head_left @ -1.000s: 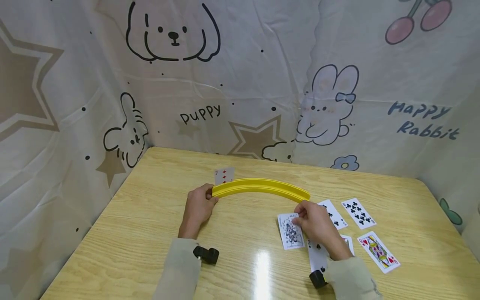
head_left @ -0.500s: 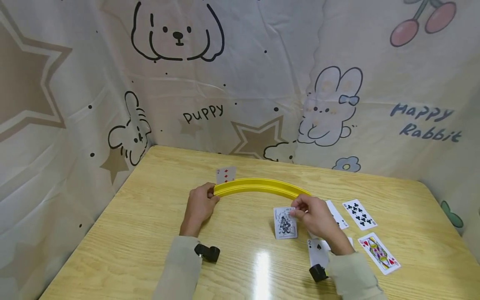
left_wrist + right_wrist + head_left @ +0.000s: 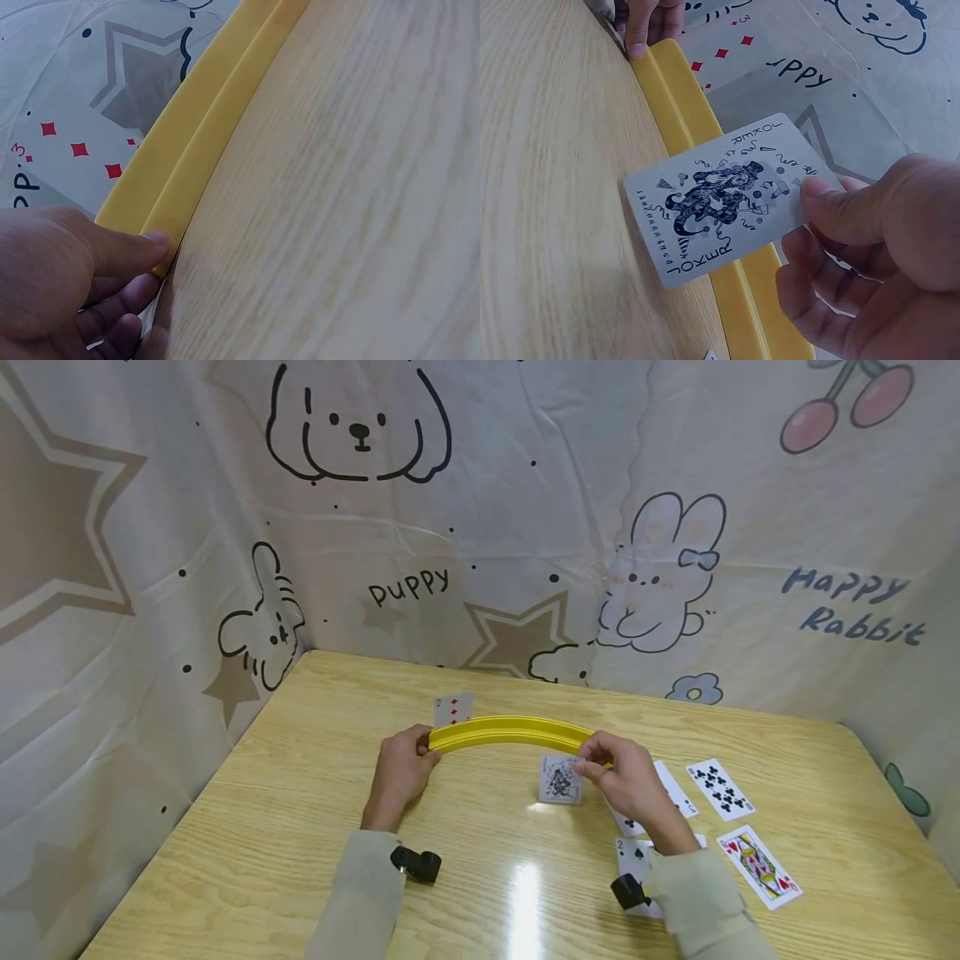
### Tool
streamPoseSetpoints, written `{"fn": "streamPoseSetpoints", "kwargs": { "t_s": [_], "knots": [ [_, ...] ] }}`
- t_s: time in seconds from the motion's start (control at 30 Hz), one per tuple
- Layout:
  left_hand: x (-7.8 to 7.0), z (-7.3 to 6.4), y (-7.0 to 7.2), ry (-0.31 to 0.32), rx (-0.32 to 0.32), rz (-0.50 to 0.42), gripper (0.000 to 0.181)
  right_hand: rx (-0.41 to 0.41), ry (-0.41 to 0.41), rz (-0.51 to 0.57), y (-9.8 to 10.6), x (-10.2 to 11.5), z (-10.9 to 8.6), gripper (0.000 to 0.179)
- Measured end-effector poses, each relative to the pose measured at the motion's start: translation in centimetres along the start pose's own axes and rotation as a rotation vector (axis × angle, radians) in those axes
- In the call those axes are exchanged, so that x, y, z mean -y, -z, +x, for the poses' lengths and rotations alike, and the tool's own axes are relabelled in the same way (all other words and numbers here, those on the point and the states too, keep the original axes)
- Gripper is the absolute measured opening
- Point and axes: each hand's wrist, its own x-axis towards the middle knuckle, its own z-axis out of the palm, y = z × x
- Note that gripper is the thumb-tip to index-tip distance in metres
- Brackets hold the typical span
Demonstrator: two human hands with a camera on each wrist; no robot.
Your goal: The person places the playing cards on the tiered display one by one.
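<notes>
A yellow curved card holder (image 3: pixel 510 729) stands on the table. My left hand (image 3: pixel 399 772) pinches its left end, thumb in front, as the left wrist view also shows. Upright in the holder near that end is a three of diamonds (image 3: pixel 453 708), its lower part hidden. My right hand (image 3: pixel 630 781) pinches a black-and-white joker card (image 3: pixel 727 199) at one edge between thumb and fingers. The joker is in front of the holder's right half, raised off the table and tilted, its face towards me. The right hand covers the holder's right end in the head view.
Face-up cards lie right of the holder: a many-pipped clubs card (image 3: pixel 720 789), a queen of hearts (image 3: pixel 759 867), another black-suited card (image 3: pixel 677 789) and a two of spades (image 3: pixel 632 853), the last two partly covered by the right arm. A printed curtain (image 3: pixel 495 527) hangs behind the table (image 3: pixel 300 760).
My right hand has lifted the joker and carried it away from me and slightly left, towards the holder. The left hand keeps its grip on the left end.
</notes>
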Motion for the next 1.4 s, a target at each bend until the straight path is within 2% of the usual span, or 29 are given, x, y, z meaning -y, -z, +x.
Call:
{"fn": "streamPoseSetpoints", "kwargs": {
  "t_s": [0.5, 1.07, 1.4],
  "knots": [
    [-0.1, -0.2, 0.0, 0.012, -0.005, 0.001, 0.034, -0.028, 0.036, 0.059, -0.9, 0.6, 1.4, 0.006],
    [-0.1, -0.1, 0.3, 0.011, -0.005, 0.011, 0.035, -0.056, 0.08, 0.067, -1.6, 1.7, 2.5, 0.008],
    [-0.1, 0.0, 0.0, 0.008, -0.002, -0.007, 0.036, -0.054, 0.082, 0.138, -2.5, 1.7, 3.0, 0.009]
  ]
}}
